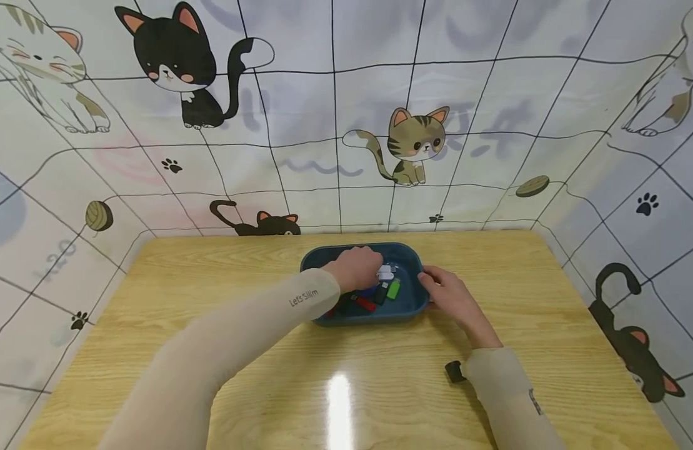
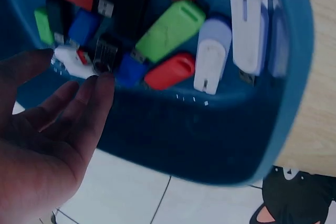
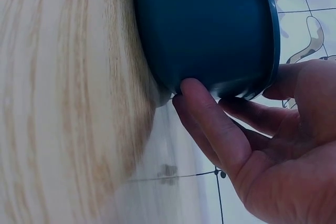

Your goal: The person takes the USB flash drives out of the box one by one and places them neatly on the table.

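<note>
A blue plastic tray (image 1: 402, 312) holds several USB sticks. My left hand (image 1: 357, 267) reaches down into it. In the left wrist view, the thumb and fingertips of that hand (image 2: 52, 129) are spread around a small white and red USB stick (image 2: 73, 62), with no firm grip visible. Close by are a black USB stick (image 2: 106, 51), a blue one (image 2: 131, 70), a red one (image 2: 170, 71) and a green one (image 2: 170, 30). My right hand (image 1: 450, 297) holds the tray's right end, thumb at the rim and fingers against the outer wall (image 3: 210, 30).
White USB sticks (image 2: 248, 30) lie toward one end of the tray. The tray stands on a wooden table (image 1: 239, 387). A small black object (image 1: 454, 372) is beside the right cuff. Cat-patterned sheeting (image 1: 301, 125) surrounds the table at the back and sides.
</note>
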### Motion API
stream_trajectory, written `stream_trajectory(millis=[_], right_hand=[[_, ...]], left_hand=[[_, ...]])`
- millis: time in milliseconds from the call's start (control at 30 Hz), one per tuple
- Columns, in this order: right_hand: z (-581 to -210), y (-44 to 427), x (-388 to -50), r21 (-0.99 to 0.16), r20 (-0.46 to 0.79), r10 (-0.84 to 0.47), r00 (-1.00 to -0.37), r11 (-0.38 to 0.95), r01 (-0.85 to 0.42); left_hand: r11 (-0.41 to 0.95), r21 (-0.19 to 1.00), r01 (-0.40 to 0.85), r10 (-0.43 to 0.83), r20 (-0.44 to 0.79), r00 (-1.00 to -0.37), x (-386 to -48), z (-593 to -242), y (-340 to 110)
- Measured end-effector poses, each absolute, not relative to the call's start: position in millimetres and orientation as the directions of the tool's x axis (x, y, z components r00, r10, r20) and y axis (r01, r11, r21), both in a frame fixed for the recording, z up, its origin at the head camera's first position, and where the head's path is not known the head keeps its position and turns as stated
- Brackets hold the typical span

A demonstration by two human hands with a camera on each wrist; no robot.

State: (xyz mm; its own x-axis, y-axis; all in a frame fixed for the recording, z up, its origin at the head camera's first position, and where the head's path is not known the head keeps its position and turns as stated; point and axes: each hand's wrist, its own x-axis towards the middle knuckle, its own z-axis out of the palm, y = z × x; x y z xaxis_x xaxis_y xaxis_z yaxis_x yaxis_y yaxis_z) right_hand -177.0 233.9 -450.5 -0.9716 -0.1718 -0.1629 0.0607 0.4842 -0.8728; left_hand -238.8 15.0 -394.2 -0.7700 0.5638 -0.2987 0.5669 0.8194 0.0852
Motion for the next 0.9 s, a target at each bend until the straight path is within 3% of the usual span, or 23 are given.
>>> stream_trajectory(millis=[300, 900], right_hand=[[-450.3, 233.4, -176.7, -0.868, -0.164, -0.160, -0.974, 0.493, 0.065], [-450.0, 232.8, -176.3, -0.869, -0.149, -0.172, -0.974, 0.494, 0.046]], left_hand=[[0.799, -0.001, 0.602, 0.585, -0.231, -0.777, -235.1, -404.7, 19.6], [0.793, 0.003, 0.610, 0.595, -0.220, -0.773, -237.6, -420.5, 18.3]])
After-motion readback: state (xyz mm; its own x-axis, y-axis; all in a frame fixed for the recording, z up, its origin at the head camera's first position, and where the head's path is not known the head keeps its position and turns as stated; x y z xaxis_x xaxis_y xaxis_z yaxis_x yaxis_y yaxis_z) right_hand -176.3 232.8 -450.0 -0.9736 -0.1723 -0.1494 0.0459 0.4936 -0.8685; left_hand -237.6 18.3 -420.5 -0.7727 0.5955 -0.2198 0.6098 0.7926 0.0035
